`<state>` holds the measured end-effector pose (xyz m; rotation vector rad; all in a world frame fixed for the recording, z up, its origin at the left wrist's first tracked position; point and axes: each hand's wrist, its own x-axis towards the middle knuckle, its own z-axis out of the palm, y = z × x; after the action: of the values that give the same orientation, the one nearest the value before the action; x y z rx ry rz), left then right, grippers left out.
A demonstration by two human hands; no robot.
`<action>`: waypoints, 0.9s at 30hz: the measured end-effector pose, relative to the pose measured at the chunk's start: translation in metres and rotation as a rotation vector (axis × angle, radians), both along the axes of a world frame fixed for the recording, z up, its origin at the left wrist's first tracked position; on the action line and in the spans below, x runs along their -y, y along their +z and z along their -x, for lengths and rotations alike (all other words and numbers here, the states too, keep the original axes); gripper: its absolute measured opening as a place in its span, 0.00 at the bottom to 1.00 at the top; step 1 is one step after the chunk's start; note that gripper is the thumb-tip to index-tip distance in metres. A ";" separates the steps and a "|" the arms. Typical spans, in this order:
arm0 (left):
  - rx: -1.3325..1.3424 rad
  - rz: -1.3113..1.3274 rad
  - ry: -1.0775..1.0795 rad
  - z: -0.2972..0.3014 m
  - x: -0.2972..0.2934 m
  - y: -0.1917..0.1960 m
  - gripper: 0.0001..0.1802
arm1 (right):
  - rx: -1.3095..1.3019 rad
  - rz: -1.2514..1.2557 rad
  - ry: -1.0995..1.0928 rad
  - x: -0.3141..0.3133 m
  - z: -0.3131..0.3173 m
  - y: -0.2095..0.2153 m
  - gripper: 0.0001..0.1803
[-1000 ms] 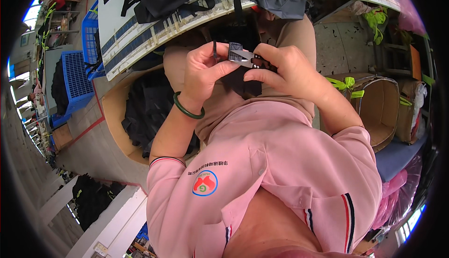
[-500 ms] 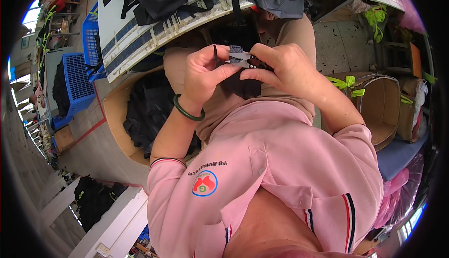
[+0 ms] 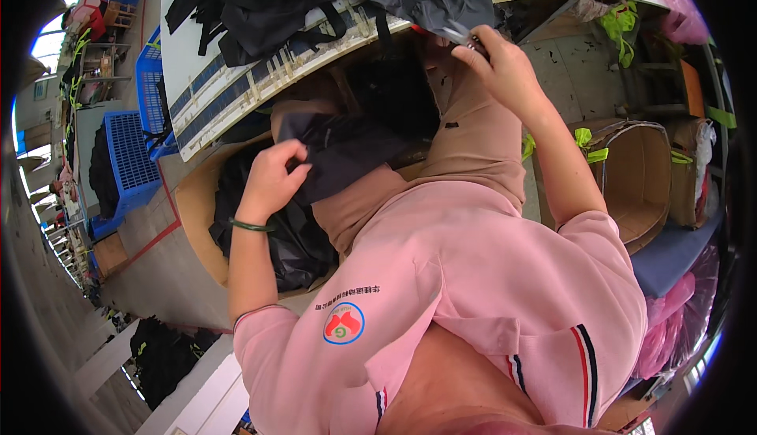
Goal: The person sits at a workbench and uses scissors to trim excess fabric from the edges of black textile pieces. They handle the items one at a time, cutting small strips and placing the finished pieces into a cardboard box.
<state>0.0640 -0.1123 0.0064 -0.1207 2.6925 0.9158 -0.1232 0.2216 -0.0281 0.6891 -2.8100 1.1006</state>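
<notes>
Dark fabric piece (image 3: 347, 153) hangs across my lap, its left end pinched in the curled fingers of my left hand (image 3: 276, 175), a green bangle on that wrist. Farther up and to the right, my right hand (image 3: 501, 68) is closed round small metal thread snips (image 3: 464, 36). Their blades point up and left, just in front of the black fabric pile (image 3: 268, 13) on the table edge. Below my left hand, a cardboard box (image 3: 197, 206) holds more black fabric (image 3: 292, 253). A small dark scrap (image 3: 452, 125) lies on my trouser leg.
The worn white table (image 3: 193, 80) runs across the far side. Blue plastic crates (image 3: 134, 151) stand at left. At right are an open carton (image 3: 643, 182), neon ties (image 3: 619, 29) and pink plastic bags (image 3: 670, 301). Dark scraps dot the floor (image 3: 568, 72).
My hands have parted. The left has drawn the fabric left and down toward the box; the right has carried the snips up and right toward the table edge. A scrap now lies on my leg.
</notes>
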 end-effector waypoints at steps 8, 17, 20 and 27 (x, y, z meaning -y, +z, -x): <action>0.955 0.233 -0.298 -0.134 0.088 -0.083 0.20 | 0.698 0.473 -0.383 -0.035 0.068 -0.079 0.21; -0.524 0.001 -0.142 0.030 -0.040 0.009 0.27 | 0.313 0.422 0.604 -0.011 -0.011 0.068 0.11; -0.741 -0.167 -0.273 0.063 -0.088 0.049 0.41 | 0.534 0.352 1.269 -0.011 -0.030 0.119 0.09; -0.208 -0.545 -0.866 0.066 -0.148 0.070 0.46 | 0.599 0.458 1.905 -0.001 -0.049 0.130 0.05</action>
<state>-0.0024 0.0355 0.0761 1.1901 2.1513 1.3090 -0.0737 0.2221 0.1018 3.4103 -1.0669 1.9805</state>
